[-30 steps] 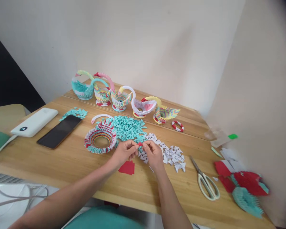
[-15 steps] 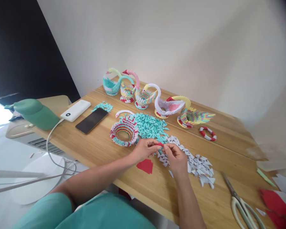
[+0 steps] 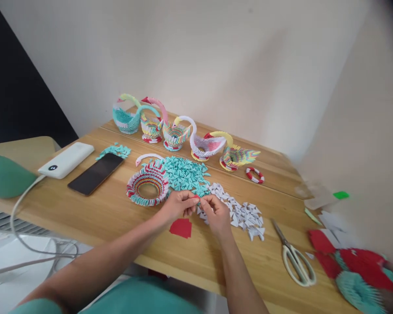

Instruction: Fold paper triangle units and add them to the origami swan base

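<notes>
Between the fingertips of my left hand (image 3: 180,206) and my right hand (image 3: 216,214) is a small red piece of paper (image 3: 196,198), pinched from both sides and mostly covered by the fingers. A little stack of red paper (image 3: 180,228) lies on the table just below. Left of my hands stands a round bowl of interlocked folded paper (image 3: 147,185), striped red, white and teal, with a white curved neck piece (image 3: 149,157) behind it. Heaps of teal folded triangles (image 3: 185,174) and white folded triangles (image 3: 245,211) lie behind and to the right of my fingers.
Several folded-paper swans (image 3: 207,146) line the back of the table, beside a red and white ring (image 3: 254,175). Scissors (image 3: 293,255) lie at right, near red paper scraps (image 3: 363,264). At left are a phone (image 3: 96,173), a white power bank (image 3: 67,160) and a green bottle (image 3: 8,176).
The view has turned right, so everything sits further left and more of the paper scraps shows. Both hands still pinch the red paper, which is now more hidden by the fingers.
</notes>
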Available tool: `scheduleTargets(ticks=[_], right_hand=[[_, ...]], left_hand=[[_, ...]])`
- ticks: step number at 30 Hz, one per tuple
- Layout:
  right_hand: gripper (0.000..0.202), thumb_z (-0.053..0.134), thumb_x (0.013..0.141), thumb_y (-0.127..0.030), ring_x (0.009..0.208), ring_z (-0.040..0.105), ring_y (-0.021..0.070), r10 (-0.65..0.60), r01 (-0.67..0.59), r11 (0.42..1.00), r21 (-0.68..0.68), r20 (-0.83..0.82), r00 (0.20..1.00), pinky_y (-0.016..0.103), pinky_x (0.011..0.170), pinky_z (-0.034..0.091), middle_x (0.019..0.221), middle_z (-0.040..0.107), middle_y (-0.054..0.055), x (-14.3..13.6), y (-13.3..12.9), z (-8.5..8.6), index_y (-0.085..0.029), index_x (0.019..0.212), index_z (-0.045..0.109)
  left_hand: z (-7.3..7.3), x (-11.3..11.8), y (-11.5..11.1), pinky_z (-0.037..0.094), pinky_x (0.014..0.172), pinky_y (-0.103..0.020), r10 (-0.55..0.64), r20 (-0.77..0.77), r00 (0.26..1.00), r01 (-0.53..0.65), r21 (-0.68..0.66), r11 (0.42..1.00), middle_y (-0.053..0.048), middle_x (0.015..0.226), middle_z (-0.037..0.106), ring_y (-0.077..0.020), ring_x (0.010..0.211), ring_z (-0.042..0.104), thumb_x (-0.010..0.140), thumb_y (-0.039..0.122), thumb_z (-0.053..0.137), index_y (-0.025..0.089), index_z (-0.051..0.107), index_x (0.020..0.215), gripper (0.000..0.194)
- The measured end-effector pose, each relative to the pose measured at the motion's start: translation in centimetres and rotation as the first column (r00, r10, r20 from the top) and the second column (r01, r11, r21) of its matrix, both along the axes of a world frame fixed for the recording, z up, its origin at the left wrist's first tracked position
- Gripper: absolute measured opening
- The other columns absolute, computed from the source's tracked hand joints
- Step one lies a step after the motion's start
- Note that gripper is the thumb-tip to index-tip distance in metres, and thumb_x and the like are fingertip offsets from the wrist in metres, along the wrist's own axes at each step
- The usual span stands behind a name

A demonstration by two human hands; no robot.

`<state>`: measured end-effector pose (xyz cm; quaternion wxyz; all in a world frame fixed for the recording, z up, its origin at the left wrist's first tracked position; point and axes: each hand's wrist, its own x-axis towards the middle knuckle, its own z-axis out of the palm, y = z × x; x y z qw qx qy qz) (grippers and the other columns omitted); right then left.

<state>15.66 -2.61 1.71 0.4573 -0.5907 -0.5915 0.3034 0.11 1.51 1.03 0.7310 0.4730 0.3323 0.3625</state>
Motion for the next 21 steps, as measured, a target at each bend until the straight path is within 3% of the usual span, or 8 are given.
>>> scheduleTargets(ticks=[7, 13, 21], right_hand=[[0.024, 0.059, 0.086, -0.042, 0.056, 0.053, 0.0132, -0.081, 0.078, 0.996, -0.031, -0.103, 0.991, 0.024, 0.055, 0.043, 0.060, 0.059, -0.003, 0.14, 0.17, -0.51, -0.020, 0.076, 0.062], [0.024, 0.062, 0.082, -0.043, 0.062, 0.058, 0.0149, -0.029, 0.013, 0.997, -0.079, -0.211, 0.977, 0.025, 0.059, 0.047, 0.067, 0.066, 0.000, 0.26, 0.47, -0.77, -0.020, 0.084, 0.068], [0.020, 0.059, 0.087, -0.035, 0.060, 0.056, 0.0131, -0.016, 0.015, 1.000, -0.017, -0.047, 0.999, 0.025, 0.061, 0.044, 0.064, 0.062, -0.002, 0.43, 0.03, -0.22, -0.020, 0.074, 0.063]], left_hand=[[0.00, -0.06, 0.32, 0.035, 0.043, -0.020, 0.013, -0.030, 0.999, -0.011, 0.046, 0.999, 0.000, 0.059, 0.058, -0.0076, 0.046, 0.048, 0.074, 0.055, 0.065, 0.013, 0.060, 0.068, 0.043], [0.22, -0.02, 0.24, 0.031, 0.041, -0.018, 0.072, -0.118, 0.990, -0.060, 0.105, 0.993, 0.004, 0.051, 0.050, -0.0069, 0.044, 0.042, 0.073, 0.054, 0.063, 0.015, 0.054, 0.062, 0.041], [0.08, -0.01, 0.29, 0.034, 0.042, -0.020, 0.049, -0.138, 0.989, -0.028, 0.152, 0.988, 0.000, 0.055, 0.055, -0.0082, 0.046, 0.045, 0.078, 0.055, 0.057, 0.014, 0.061, 0.066, 0.043]])
